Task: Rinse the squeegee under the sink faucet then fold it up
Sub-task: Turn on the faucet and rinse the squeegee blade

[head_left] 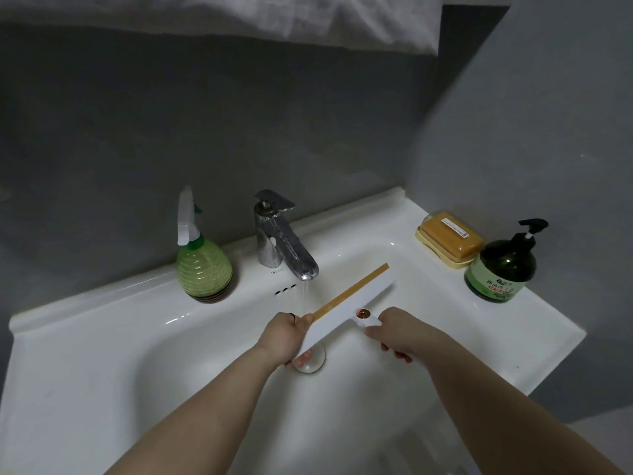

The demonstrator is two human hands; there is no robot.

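Observation:
A white squeegee with an amber rubber strip along its far edge lies slanted over the white sink, unfolded. My left hand grips its near left end, right by the thin stream of water falling from the chrome faucet. My right hand holds the white handle, whose round copper-coloured hinge shows just above my fingers. The blade's far end points up and right, toward the soap. The lower part of the handle is hidden in my right palm.
A green spray bottle stands left of the faucet. On the right rim sit an orange soap bar in a yellow dish and a dark green pump bottle. The round drain plug lies under my left hand. A white cloth hangs above.

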